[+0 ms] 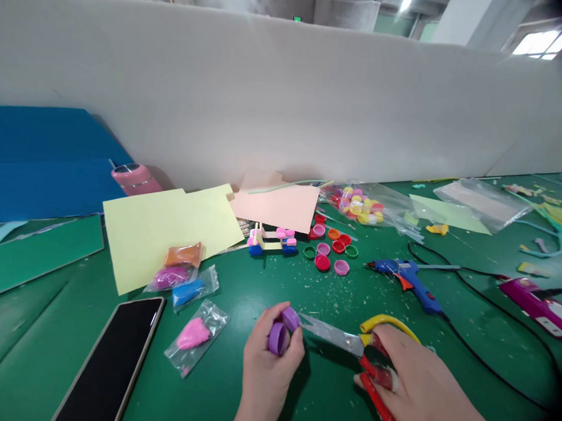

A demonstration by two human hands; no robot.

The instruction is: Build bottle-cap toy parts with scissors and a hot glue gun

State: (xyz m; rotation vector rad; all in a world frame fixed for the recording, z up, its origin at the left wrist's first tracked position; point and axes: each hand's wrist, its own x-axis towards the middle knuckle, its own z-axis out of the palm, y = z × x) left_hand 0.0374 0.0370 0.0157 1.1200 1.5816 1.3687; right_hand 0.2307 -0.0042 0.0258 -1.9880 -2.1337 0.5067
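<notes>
Two purple bottle caps (277,338) are pinched in the fingers of my left hand (270,363), one turned with its hollow side out. My right hand (418,378) grips a pair of scissors (338,341) with red and yellow handles. Its blades point left, and their tips reach the upper purple cap; whether they touch it I cannot tell. Beyond my hands lie loose red, pink, orange and green caps (341,267). A small wheeled model (273,241) with blue and pink parts stands left of these caps.
A blue glue gun (414,283) with a black cord lies right. Small bags of clay (196,335) and a phone (112,358) lie left. Yellow card (146,230), pink card (281,204), a bag of caps (361,207) and a pink flask (135,179) line the white partition (285,100).
</notes>
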